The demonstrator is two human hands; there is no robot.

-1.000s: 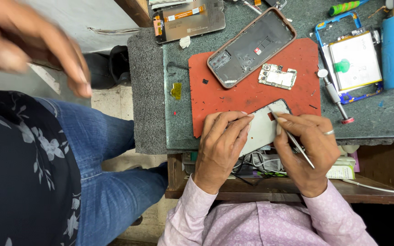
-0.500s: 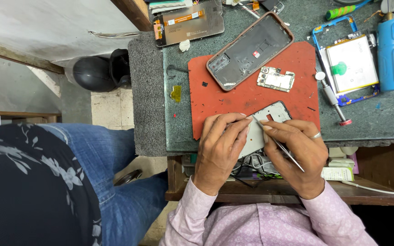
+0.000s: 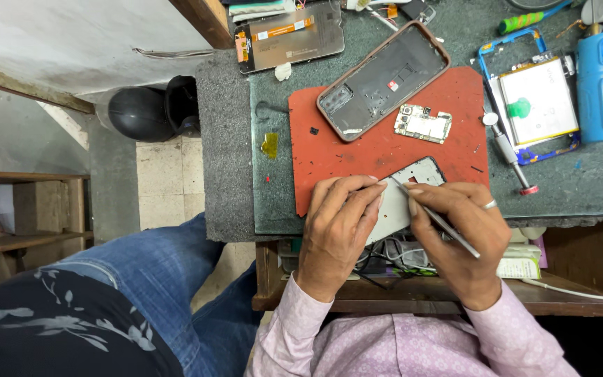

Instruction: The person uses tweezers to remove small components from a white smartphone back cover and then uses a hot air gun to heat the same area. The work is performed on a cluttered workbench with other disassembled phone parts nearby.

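Both hands work at the near edge of the bench. With my left hand (image 3: pixel 336 227) I press down on the pale grey phone frame with the dark rim (image 3: pixel 413 188), fingers closed flat over its left side so that much of it is hidden. In my right hand (image 3: pixel 458 234), which wears a ring, I pinch thin metal tweezers (image 3: pixel 441 223); their tip meets the frame just beside my left fingertips. That frame lies half on the red rubber work mat (image 3: pixel 378 150) and half over the table's front edge.

Further up the mat sits a dark phone shell with a brown rim (image 3: pixel 383 80), tilted, and just right of it a small green-and-silver circuit board (image 3: pixel 423 124). Beyond the mat's right edge lies a screwdriver with a silver shaft and red tip (image 3: pixel 507 150), then a blue-framed phone body showing a white battery (image 3: pixel 535 98), and a blue handheld tool (image 3: pixel 601 77). At my left, someone's leg in blue jeans (image 3: pixel 169 279) stands close to the bench.
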